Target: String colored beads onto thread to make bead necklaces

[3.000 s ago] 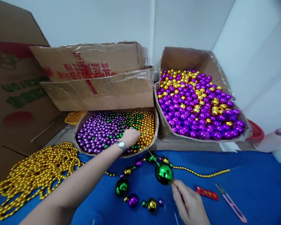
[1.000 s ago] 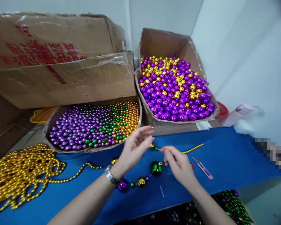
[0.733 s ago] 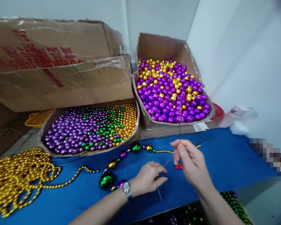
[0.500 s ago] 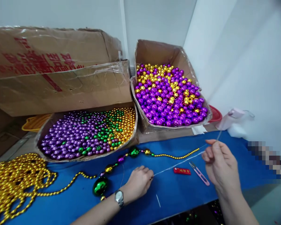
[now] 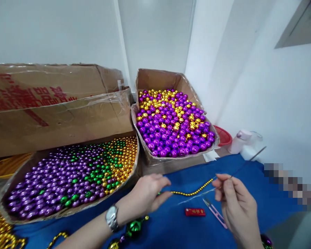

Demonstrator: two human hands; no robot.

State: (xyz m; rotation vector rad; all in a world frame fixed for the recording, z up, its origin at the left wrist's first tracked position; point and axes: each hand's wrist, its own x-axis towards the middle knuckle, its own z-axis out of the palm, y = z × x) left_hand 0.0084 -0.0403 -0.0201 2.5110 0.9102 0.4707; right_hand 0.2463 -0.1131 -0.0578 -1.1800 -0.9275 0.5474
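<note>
Cardboard boxes, three: one closed, taped, with red print (image 5: pixel 54 103), at back left; one open and low (image 5: pixel 133 157), in front of it, filled with small purple, green and gold beads; one open at back centre (image 5: pixel 158 77), heaped with larger purple and gold beads.

Blue table cover (image 5: pixel 261 193), bare in its right part.

Right hand (image 5: pixel 237 205): thumb and forefinger pinched shut on a long needle (image 5: pixel 254 157), which points up and right; a pale thread (image 5: pixel 197 197) trails from that hand toward the left.

Left hand (image 5: pixel 147 195), with wristwatch: fingers partly curled above the cover, the tips near the thread; whether they actually pinch it cannot be told.

Gold bead chain (image 5: pixel 193 192): lying on the cover between the two hands.

Larger strung beads, green among them (image 5: pixel 133 228): under the left wrist.

Snips, pink-handled (image 5: pixel 215 212), and small red packet (image 5: pixel 195 212): just beside the right hand.

Risk, as judged: thread slipping out of the needle's eye under tension, or snagging on the snips.
</note>
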